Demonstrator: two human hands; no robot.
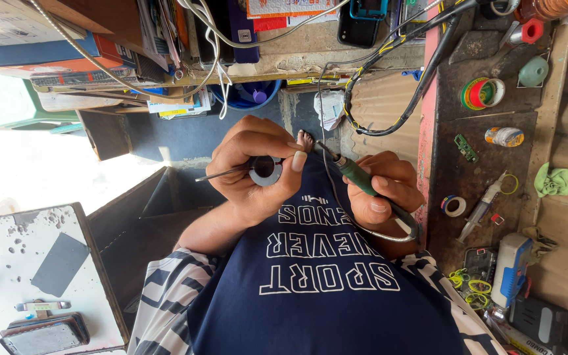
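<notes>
Within left grip: grey ring

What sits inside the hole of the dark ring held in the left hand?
Through the ring only shadow and a bit of the left hand show; nothing is seated in the hole. Fingers cover its left edge. A thin metal rod sticks out beside it.

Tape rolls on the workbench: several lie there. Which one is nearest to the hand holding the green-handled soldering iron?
The small pale roll beside the syringe lies closest to the right hand. The red-and-green roll lies farther off.
</notes>
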